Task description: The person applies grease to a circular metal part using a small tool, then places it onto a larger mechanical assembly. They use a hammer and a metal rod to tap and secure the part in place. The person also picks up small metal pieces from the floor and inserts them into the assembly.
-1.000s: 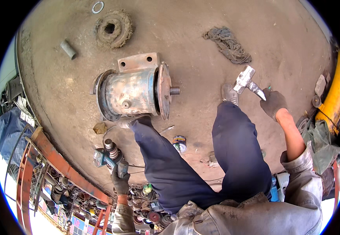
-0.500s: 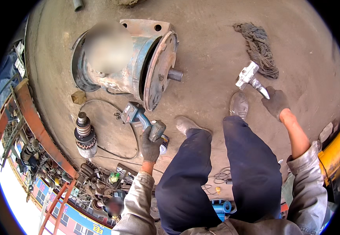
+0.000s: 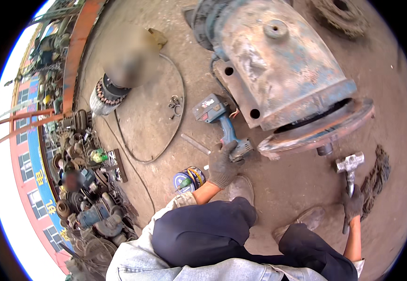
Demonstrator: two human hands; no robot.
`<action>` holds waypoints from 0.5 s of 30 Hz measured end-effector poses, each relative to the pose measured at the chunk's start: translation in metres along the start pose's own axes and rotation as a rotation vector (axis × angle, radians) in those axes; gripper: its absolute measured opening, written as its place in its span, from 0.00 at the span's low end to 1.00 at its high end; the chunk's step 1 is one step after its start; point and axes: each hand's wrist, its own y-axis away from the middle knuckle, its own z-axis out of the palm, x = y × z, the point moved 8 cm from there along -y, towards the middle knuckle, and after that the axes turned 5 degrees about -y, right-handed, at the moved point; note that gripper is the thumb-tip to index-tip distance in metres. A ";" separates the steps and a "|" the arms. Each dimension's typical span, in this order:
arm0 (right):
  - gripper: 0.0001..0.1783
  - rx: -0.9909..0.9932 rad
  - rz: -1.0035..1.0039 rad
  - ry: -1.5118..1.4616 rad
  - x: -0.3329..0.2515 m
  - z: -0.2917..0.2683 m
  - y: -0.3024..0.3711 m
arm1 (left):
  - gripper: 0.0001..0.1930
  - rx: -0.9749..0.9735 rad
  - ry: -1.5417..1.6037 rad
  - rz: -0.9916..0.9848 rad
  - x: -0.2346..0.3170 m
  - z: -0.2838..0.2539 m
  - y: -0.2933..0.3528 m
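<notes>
dk gry gloves (image 3: 223,167), lt gry jkt (image 3: 185,272), navy trousers (image 3: 196,229), dusty shoes (image 3: 242,190)

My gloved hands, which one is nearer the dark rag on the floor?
Your right hand, the one gripping the hammer, is right beside the dark rag; your left hand, on the blue-handled power tool, is farther off.

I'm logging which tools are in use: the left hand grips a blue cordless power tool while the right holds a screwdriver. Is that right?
The second tool is misnamed: in the head view, the right hand holds a hammer. The left hand does grip a blue cordless power tool.
</notes>
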 end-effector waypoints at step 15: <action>0.21 0.025 -0.026 0.070 0.006 0.033 -0.014 | 0.29 0.195 0.146 -0.120 -0.106 0.021 0.011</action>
